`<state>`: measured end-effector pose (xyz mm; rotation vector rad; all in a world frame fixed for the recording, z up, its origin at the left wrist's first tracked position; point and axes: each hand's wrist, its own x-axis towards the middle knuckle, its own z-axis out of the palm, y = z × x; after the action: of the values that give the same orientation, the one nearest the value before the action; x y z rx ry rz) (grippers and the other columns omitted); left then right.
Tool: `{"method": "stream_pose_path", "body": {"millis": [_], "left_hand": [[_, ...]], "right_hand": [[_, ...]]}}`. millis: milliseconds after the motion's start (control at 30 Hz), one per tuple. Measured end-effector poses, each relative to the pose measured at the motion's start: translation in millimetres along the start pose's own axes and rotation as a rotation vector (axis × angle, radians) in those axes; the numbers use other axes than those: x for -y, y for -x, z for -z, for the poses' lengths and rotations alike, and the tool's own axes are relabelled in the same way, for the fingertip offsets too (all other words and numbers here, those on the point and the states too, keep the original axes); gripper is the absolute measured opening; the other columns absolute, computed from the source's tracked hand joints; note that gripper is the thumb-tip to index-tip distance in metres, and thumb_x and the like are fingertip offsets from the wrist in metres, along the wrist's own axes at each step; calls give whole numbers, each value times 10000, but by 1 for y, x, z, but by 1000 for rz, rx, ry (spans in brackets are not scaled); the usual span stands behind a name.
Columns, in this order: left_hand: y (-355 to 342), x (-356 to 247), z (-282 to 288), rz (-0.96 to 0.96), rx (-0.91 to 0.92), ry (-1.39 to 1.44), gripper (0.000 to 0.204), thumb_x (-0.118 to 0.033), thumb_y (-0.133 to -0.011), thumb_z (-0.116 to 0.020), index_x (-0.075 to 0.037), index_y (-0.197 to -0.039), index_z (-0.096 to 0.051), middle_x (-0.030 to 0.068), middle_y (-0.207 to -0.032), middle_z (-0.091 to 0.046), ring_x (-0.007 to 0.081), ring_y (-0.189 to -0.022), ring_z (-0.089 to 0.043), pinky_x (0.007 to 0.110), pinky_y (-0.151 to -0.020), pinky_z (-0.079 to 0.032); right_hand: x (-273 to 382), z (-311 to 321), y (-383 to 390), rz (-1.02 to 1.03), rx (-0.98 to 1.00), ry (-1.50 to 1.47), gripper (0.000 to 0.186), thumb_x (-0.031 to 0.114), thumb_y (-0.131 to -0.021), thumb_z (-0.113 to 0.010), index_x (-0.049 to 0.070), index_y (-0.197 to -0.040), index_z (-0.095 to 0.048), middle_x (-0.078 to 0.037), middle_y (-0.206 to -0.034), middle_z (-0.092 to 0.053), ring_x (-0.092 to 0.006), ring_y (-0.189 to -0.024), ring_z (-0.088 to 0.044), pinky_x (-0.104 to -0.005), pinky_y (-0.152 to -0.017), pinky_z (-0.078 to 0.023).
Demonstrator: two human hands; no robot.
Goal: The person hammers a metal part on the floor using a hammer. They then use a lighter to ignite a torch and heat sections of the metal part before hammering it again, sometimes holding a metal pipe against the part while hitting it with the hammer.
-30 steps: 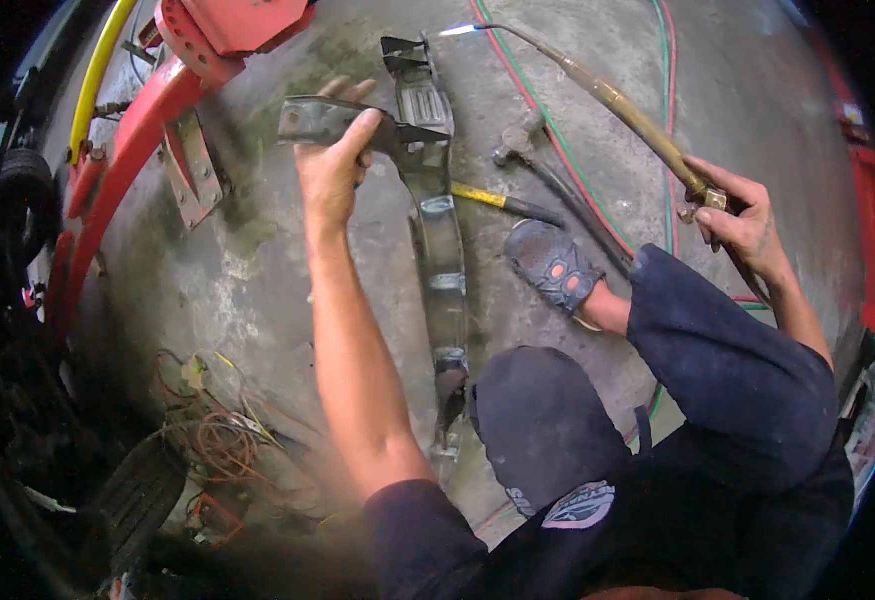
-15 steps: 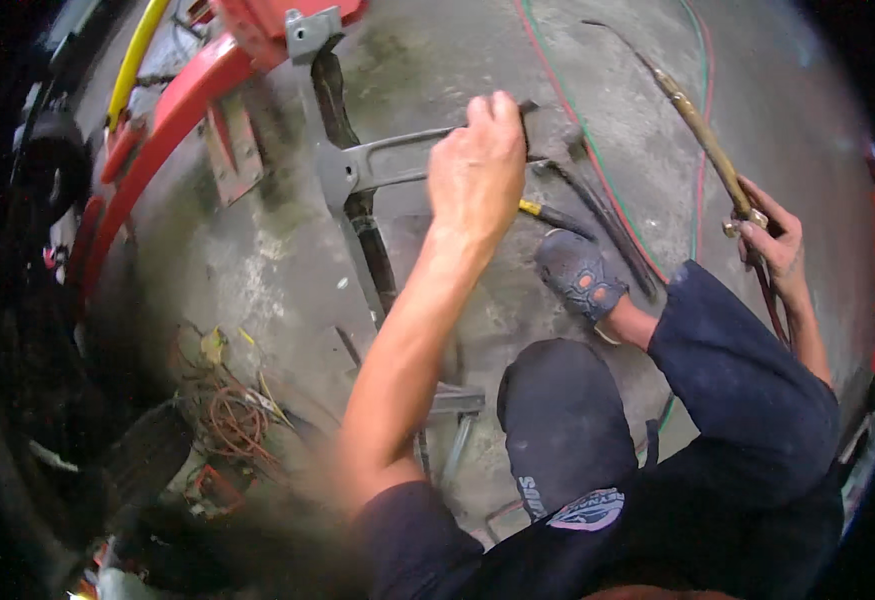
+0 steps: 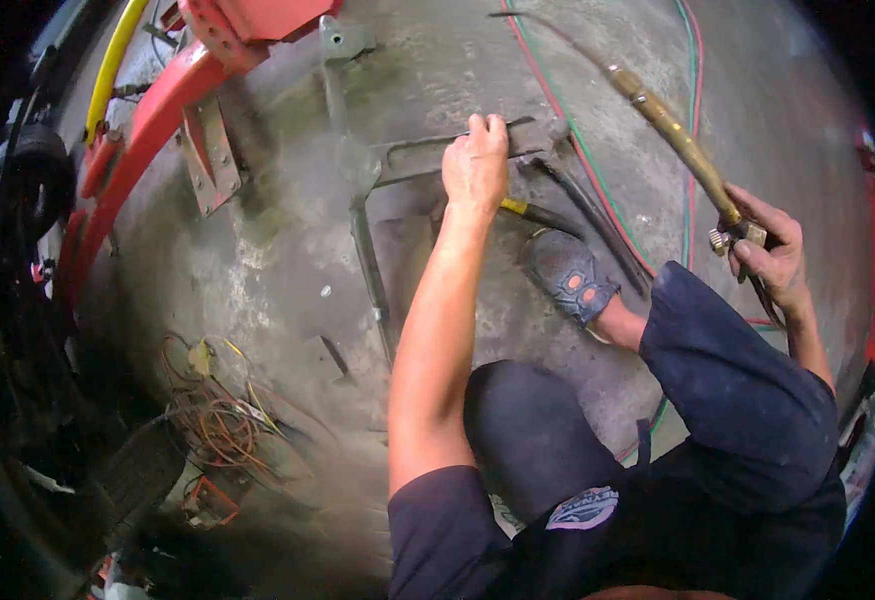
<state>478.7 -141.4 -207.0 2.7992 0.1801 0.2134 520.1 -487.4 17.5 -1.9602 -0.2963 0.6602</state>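
My left hand [image 3: 477, 168] is closed around the crossbar of a grey metal frame [image 3: 409, 160], a long rail with a short arm reaching right. The frame's upper end lies close to a red steel arm [image 3: 172, 120]. Over on the right, my right hand [image 3: 772, 250] grips a brass gas torch [image 3: 672, 128] by its valve end. The torch's thin, bent tip points up and left, away from my body. I see no flame at it. Part of the crossbar is hidden under my left fingers.
By my shoe lie a yellow-and-black handle [image 3: 542, 214] and a dark metal bar [image 3: 595, 212]. Red and green hoses [image 3: 693, 95] run over the concrete floor. A tangled orange cord [image 3: 222, 425] lies lower left, near a tire [image 3: 142, 470]. A rusty bracket [image 3: 209, 160] stands beside the red arm.
The frame has turned over in my left hand's grip, its long rail now showing a narrower side. The torch tip has swung left.
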Motion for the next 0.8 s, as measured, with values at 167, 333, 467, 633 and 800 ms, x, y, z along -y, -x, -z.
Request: {"method": "stream_pose_path", "body": {"millis": [167,333,467,633,800], "left_hand": [[8,4,-3,18,37,55,494,-29,-821,-632,-8,-1308,-554,223,-1200,-612,355,-818,-714,441,-711,-585],[52,-4,1,220,-305,302,519,-100,-866,-654,-7,-1357,-512,244,-1310,-582,355,-869,-707,445,-772,-574],[110,19,45,1357,-89,1713,326,-273,-982,-593,-67,-1228,-534,129,-953,-634,230,-725,-611,428,-608,-524],[126,2,86,1206,-162,1913,362,-174,-999,-542,-38,-1330,-488,149,-1062,-638,255,-857,-612,411,-698,-503],[144,29,103,842,-561,1899,465,15,-968,-560,-12,-1416,-437,157,-1210,-620,301,-1062,-635,470,-894,-540]], "right_hand": [[11,-12,-3,13,198,14,592,208,-821,-749,3,-1361,-621,-88,-917,-681,-99,-610,-593,-238,-538,-460],[4,-16,-4,-64,270,-15,652,286,-801,-745,-48,-1346,-615,-104,-952,-706,-124,-665,-637,-262,-603,-506],[-5,-21,-10,-168,355,-66,671,306,-800,-732,-64,-1346,-610,-98,-931,-720,-131,-730,-661,-274,-660,-523],[-1,-9,-6,-240,405,-140,687,300,-785,-740,-69,-1349,-605,-129,-968,-742,-149,-866,-692,-283,-755,-534],[-13,-26,-16,-196,511,-247,704,296,-758,-766,-71,-1339,-612,-161,-1076,-737,-157,-939,-692,-282,-829,-533]]}}
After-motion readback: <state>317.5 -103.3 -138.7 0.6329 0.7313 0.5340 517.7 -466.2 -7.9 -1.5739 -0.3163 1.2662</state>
